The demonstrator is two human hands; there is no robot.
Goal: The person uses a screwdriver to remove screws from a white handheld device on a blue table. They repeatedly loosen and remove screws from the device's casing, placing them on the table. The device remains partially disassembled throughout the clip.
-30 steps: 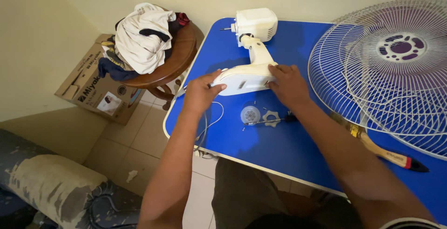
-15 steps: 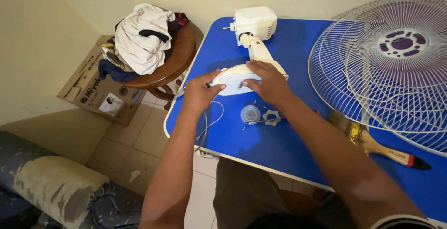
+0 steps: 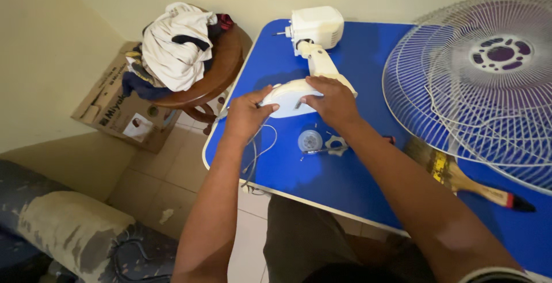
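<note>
Left hand [image 3: 246, 113]: closed around the left end of the white fan base [image 3: 287, 96].
Right hand [image 3: 333, 102]: fingers curled over the base's right side.
Base: held near the blue table's [image 3: 368, 58] left edge.

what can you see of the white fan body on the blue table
The white fan body looks like glossy plastic: a boxy motor housing with a short shaft sticking out, a tapered neck, and a rounded base. It lies on its side on the blue table, grille and blades off. The left hand and right hand grip the base from either side.
</note>
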